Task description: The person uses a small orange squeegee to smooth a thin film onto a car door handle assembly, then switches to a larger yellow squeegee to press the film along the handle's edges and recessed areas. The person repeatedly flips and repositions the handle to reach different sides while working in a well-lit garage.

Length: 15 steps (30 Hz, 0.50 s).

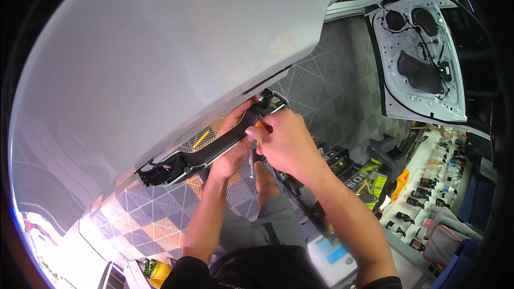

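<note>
A person's left hand (231, 161) is clamped around a long black trim piece (214, 151) with a silver edge, its fingers reaching behind the part, while the right hand (281, 139) closes on a small orange item (259, 124), mostly hidden by the fingers, against the trim's face. The hands are close together near the trim's right-hand end. The piece is held at a slant in front of the person, just beside a pale car body panel (176, 43), with thin wires (167, 166) showing at its lower left end. Below, gray shorts (278, 222) show above a floor (332, 69) of gray and orange ribbed tiles, and a yellow strip (202, 139) appears beyond the trim. To the right, small bottles (426, 182) stand in rows near an orange-yellow object (399, 182). At upper right, a car door (393, 64) shows its bare inner panel and wiring.
</note>
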Each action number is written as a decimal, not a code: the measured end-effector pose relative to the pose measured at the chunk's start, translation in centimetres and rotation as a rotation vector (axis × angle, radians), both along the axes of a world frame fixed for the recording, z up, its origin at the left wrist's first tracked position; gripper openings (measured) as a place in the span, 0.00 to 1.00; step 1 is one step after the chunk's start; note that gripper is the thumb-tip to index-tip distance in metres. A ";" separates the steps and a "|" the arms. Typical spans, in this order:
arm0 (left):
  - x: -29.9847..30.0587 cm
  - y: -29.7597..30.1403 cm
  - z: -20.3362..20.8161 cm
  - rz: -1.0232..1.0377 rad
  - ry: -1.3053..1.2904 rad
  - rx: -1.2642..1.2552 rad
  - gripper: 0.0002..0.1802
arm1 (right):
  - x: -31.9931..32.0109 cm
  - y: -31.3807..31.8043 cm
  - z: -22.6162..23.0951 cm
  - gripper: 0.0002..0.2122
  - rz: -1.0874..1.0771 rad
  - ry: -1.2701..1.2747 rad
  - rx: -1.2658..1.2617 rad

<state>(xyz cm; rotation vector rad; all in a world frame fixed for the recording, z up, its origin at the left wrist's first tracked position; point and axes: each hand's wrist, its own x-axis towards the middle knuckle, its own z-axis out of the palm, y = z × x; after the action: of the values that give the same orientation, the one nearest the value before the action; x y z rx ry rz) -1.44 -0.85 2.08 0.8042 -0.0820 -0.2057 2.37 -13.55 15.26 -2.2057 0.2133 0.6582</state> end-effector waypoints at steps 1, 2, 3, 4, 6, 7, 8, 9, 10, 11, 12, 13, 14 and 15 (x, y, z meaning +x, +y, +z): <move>0.0 0.2 0.0 -0.014 0.022 -0.001 0.42 | 0.0 0.0 0.0 0.11 0.001 -0.005 0.008; 0.1 0.3 -0.1 -0.031 0.028 -0.005 0.43 | 0.0 0.0 0.0 0.11 -0.012 0.004 0.000; 0.3 0.6 -0.2 -0.035 -0.003 0.043 0.44 | -0.1 0.2 0.1 0.11 -0.016 0.010 -0.007; 0.5 0.8 -0.3 -0.045 -0.043 0.094 0.45 | -0.1 0.2 0.2 0.11 -0.032 0.019 -0.013; 0.7 1.2 -0.6 -0.044 -0.107 0.168 0.46 | -0.1 0.4 0.4 0.10 0.008 -0.004 -0.055; 0.8 1.2 -0.7 -0.036 -0.126 0.187 0.47 | -0.1 0.4 0.5 0.10 0.026 -0.007 -0.059; 0.9 1.2 -0.8 -0.032 -0.147 0.208 0.47 | -0.1 0.3 0.5 0.09 0.066 -0.018 -0.073; 0.9 1.3 -0.9 -0.026 -0.148 0.241 0.48 | 0.0 0.0 0.6 0.09 0.110 -0.021 -0.067; 1.0 1.3 -1.0 -0.017 -0.147 0.248 0.48 | 0.0 -0.3 0.6 0.08 0.151 -0.024 -0.057; 1.1 1.4 -1.0 -0.015 -0.157 0.260 0.48 | 0.0 -0.7 0.7 0.07 0.161 0.023 -0.011; 1.2 1.4 -1.0 -0.014 -0.167 0.272 0.48 | 0.0 -1.4 0.9 0.07 0.170 0.070 0.035; 1.3 1.5 -0.9 -0.017 -0.149 0.287 0.50 | -0.2 -1.6 0.9 0.06 0.152 0.111 0.061; 1.3 1.6 -0.8 -0.021 -0.128 0.301 0.52 | -0.5 -2.0 1.0 0.05 0.100 0.071 0.124; 1.3 1.7 -0.6 -0.031 -0.111 0.320 0.54 | -1.2 -2.2 1.4 0.05 0.021 0.026 0.167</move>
<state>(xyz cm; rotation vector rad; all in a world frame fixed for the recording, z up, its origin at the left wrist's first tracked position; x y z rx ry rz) -0.13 0.85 1.47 1.1337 -0.1696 -0.2063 1.20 -15.75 16.62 -2.0434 0.1429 0.6916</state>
